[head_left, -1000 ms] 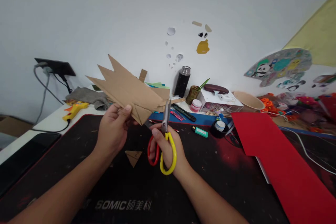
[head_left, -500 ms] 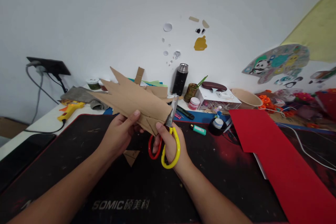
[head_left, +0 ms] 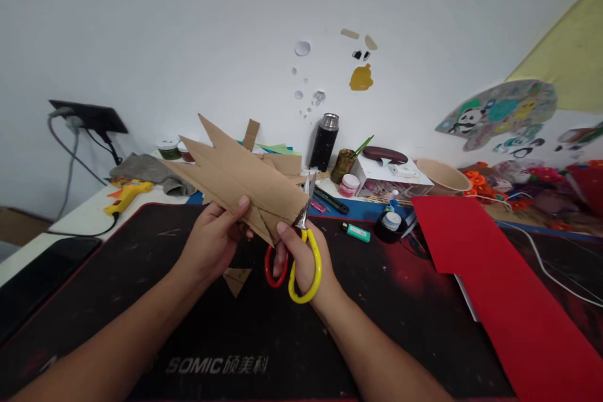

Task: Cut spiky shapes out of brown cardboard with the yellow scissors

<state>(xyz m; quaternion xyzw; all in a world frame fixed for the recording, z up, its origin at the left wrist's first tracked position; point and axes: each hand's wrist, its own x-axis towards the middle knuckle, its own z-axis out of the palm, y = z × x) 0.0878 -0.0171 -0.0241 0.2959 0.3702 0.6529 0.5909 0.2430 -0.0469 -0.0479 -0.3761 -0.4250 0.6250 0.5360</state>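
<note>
My left hand (head_left: 214, 242) grips a brown cardboard piece (head_left: 238, 179) with pointed spikes, lifted above the black desk mat (head_left: 226, 339). My right hand (head_left: 301, 257) is closed in the red and yellow handles of scissors (head_left: 296, 251). Their blades meet the cardboard's right edge. A small triangular cardboard offcut (head_left: 237, 281) lies on the mat under my hands.
A red paper sheet (head_left: 494, 276) lies at the right. Behind my hands are a black flask (head_left: 324, 141), a tape roll (head_left: 390, 226), a green marker (head_left: 357, 232), a white box (head_left: 391, 179) and a bowl (head_left: 443, 177). A yellow glue gun (head_left: 125, 195) and a grey cloth (head_left: 151, 171) lie at the left.
The cardboard has dropped lower and tilted flatter. The scissors have moved up to its right edge, where the blades now bite into it.
</note>
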